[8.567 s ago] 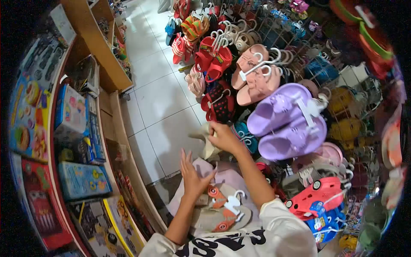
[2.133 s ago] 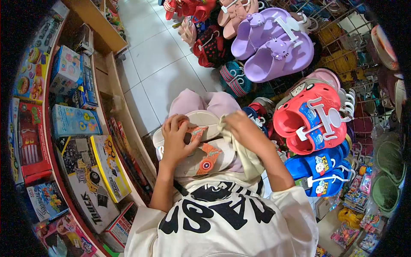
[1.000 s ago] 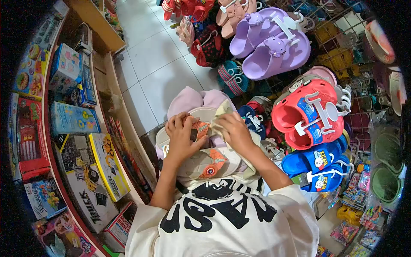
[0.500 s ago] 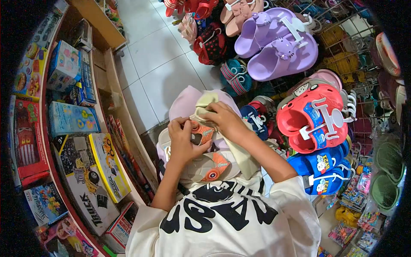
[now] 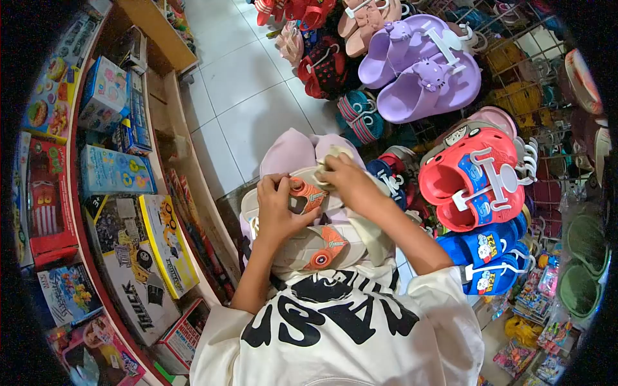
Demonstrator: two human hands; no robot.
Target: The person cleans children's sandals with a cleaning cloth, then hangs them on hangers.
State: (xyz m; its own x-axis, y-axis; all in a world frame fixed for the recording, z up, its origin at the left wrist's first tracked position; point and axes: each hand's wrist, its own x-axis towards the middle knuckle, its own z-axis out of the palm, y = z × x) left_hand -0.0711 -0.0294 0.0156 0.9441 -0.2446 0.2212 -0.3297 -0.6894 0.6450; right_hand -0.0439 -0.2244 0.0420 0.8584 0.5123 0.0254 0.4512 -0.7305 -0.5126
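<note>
A beige sandal with an orange strap (image 5: 313, 195) lies across my lap, and my left hand (image 5: 281, 207) grips it at its left end. Its mate, a beige sandal with an orange strap and a round shield emblem (image 5: 329, 248), rests nearer my shirt. My right hand (image 5: 346, 180) is closed on a pale yellow cloth (image 5: 329, 156) at the far edge of the upper sandal. Part of the cloth hangs down beneath my right forearm. Lilac fabric (image 5: 290, 153) shows beyond both hands.
Toy boxes (image 5: 132, 267) fill the shelf on the left. Purple sandals (image 5: 421, 71), red clogs (image 5: 473, 177) and blue sandals (image 5: 492, 257) hang from a wire rack (image 5: 515, 71) on the right. White floor tiles (image 5: 248, 83) lie ahead.
My right hand has moved slightly down and right along the upper sandal's edge, with the cloth now bunched closer under its fingers. The whole view has shifted a little.
</note>
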